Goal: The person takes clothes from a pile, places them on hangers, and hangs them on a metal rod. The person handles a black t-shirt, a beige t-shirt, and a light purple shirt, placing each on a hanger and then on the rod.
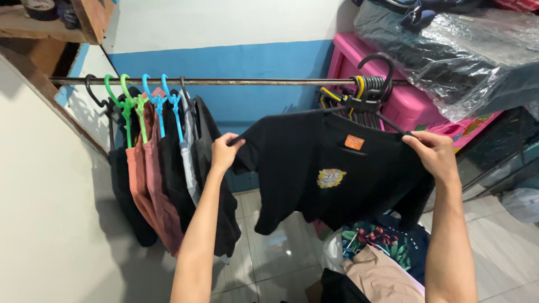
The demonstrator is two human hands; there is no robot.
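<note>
Hanging on a black hanger (359, 104) below the metal rail (224, 81), the black T-shirt (331, 174) hides most of that hanger. Left hand (224, 150) and right hand (432, 152) have fingers clamped on its shoulders. Garments on coloured hangers (151, 101) crowd the rail's left; folded clothes (382, 264) lie below, cut off

Black shirt (331, 174), yellow print; green, blue hangers (143, 101); pink bin (404, 104).

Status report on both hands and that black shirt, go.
Left hand grips one shoulder of the black T-shirt, right hand the other. Shirt on a black hanger, below the rail. Hung clothes crowd the left end.
</note>
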